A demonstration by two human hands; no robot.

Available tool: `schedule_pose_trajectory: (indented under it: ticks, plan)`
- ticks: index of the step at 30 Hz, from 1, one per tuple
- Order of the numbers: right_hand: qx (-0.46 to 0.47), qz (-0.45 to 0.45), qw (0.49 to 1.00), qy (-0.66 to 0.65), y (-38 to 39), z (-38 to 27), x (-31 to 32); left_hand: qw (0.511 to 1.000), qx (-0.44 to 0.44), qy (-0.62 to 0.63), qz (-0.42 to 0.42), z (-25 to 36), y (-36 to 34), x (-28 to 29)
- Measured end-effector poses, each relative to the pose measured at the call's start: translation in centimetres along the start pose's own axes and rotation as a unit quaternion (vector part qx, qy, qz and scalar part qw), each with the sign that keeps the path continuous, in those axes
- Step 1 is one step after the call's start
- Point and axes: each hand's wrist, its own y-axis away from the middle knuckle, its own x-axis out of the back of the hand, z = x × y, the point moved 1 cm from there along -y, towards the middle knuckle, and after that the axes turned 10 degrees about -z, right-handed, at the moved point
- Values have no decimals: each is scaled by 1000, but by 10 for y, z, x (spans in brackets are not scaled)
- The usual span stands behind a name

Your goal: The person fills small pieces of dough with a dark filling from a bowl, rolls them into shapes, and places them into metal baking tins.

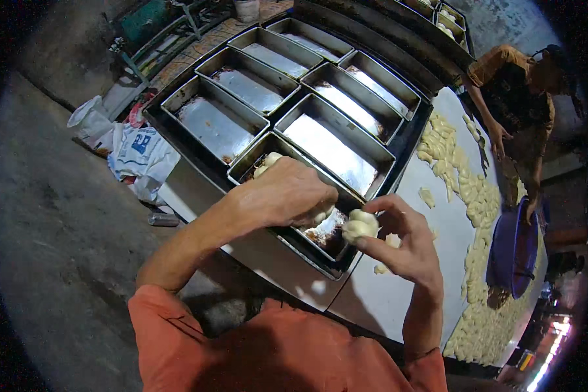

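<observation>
In the pan (pixel 331 236) my left hand (pixel 286 191) curls round dough (pixel 323 214); at its right end, my right hand (pixel 404 245) pinches a ball (pixel 360 226) lightly, probably to avoid squashing.

From my remote station I looked into what seemed a small bakery workshop: browned metal loaf tins (pixel 222 124) were ranked together at twelve o'clock, and a great many pale dough pieces (pixel 480 196) spread over a white worktop (pixel 408 317) toward three. At two o'clock I saw a co-worker (pixel 503 72), one hand at a large purple basin (pixel 513 248); toward nine, the stained grey floor (pixel 78 209) and a printed white sack (pixel 140 157) suggested production rather than home baking.
</observation>
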Motion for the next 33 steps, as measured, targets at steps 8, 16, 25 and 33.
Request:
schedule_pose_trajectory:
  ticks: [8, 16, 25, 33]
  plan:
    - [-14, 26, 874, 485, -31, -1, -39, 1000, 8, -8, 12, -21, 12, -4]
    - [-77, -13, 846, 527, -29, -18, -34, 999, -4, 34, 29, -20, 15, 3]
    - [-53, -57, 868, 490, -36, -20, -29, 995, 4, 98, 10, -14, 22, 14]
    - [79, -5, 905, 419, -23, 10, -7, 998, 9, 55, -18, 0, -6, -3]
